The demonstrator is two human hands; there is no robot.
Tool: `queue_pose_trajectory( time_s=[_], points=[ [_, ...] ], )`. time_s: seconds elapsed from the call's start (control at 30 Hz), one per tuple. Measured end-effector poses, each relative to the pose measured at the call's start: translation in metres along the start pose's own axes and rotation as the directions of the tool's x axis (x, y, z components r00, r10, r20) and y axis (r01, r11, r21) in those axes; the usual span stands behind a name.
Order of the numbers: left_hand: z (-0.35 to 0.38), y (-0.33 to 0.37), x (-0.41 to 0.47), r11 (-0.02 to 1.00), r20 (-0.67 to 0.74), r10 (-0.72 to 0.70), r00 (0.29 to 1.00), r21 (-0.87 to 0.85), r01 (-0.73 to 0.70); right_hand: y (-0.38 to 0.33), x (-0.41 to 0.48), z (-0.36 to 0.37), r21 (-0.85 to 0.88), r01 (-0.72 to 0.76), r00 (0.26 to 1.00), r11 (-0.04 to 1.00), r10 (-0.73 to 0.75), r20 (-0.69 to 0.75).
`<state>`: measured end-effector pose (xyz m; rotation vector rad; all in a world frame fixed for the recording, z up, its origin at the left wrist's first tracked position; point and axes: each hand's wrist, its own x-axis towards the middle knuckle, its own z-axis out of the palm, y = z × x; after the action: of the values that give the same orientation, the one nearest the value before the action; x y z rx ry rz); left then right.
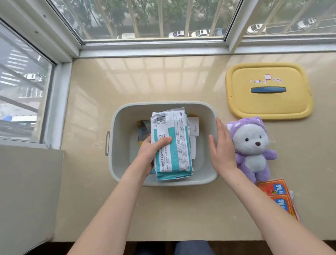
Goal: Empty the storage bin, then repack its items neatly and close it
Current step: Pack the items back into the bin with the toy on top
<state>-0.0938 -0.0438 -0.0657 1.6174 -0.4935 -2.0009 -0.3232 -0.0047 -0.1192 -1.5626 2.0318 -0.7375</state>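
Over the middle of the grey storage bin (162, 108), left hand (151, 153) grips a white-and-teal wipes pack (170, 142) by its left edge: thumb across the printed face, fingers wrapped underneath and hidden. Pack is barcode-end away from the person, its near end overhanging the bin's near wall. Can't tell whether it's lifted clear or resting on what's below.

Under and beyond the grip, inside the bin: a yellow-and-dark packet (143, 131) just left of the pack, white paper items (193, 129) poking out on its right. Both mostly covered by the pack, details unreadable.

Right hand (221, 146) is open, fingers straight and together, holding nothing. It's at the bin's right rim, palm facing the bin; contact with the rim can't be confirmed.

Just right of that open hand: purple-and-white plush bear (252, 148) lying face-up on the beige sill (167, 210), close to the back of the hand. Nearer the person from the bear: orange-and-blue sachets (278, 196), stacked, the bear's foot at their far edge.

Beyond the bear, well apart from both hands: yellow bin lid (269, 105) with a dark blue handle (268, 89), flat on the sill, off the bin. Bin is uncovered, a handle (107, 143) showing on its left side.
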Motion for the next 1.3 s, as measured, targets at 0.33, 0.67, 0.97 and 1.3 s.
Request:
queue_pose_trajectory(
  time_s=[0.33, 0.67, 0.97, 1.3],
  points=[
    [0.036, -0.012, 0.042, 0.996, -0.057, -0.02, 0.998, 0.085, 0.025, 0.003, 0.001, 0.004, -0.043, 0.058, 0.997, 0.997, -0.061, -0.053],
    [0.04, -0.018, 0.049, 0.992, -0.072, 0.012, 0.997, 0.129, -0.003, 0.004, 0.001, 0.005, -0.047, 0.068, 0.996, 0.997, -0.07, -0.053],
    [0.049, -0.031, 0.046, 0.827, -0.156, 0.364, 0.918, 0.507, -0.242, 0.002, 0.001, 0.005, -0.027, 0.049, 0.998, 0.998, -0.05, -0.029],
    [0.039, -0.033, 0.026, 0.875, 0.0, 0.367, 0.93, 0.34, -0.345, 0.0, 0.001, 0.004, -0.066, 0.054, 0.998, 0.996, -0.057, -0.04]
  ],
)
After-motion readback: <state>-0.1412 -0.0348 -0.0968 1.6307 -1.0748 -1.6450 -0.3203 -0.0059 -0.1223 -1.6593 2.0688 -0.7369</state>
